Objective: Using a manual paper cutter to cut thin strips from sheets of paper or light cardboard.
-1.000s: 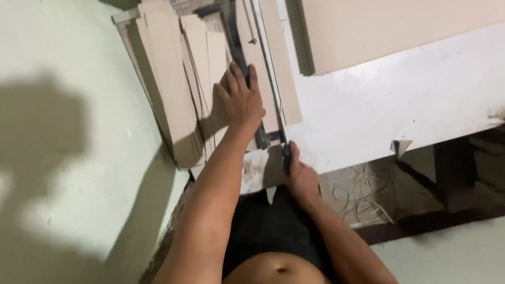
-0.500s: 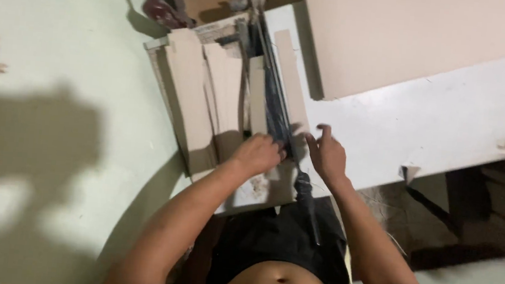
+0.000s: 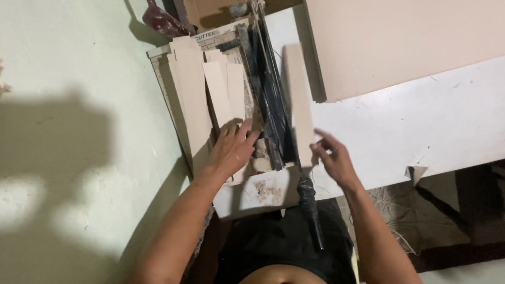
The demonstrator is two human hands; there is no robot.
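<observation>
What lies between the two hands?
In the head view, the black cutter rail and a tan strip lie between the left hand and right hand.

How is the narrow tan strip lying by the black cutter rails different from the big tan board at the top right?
The narrow tan strip is long and slim; the big tan board is broad and runs out of view. The strip lies beside the black cutter rails, near the right hand; the board lies farther off on the white table. Both are flat and the same pale tan.

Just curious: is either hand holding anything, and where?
Nothing is gripped. The left hand rests flat on the strips by the cutter; the right hand touches a strip's near end, fingers spread.
</observation>
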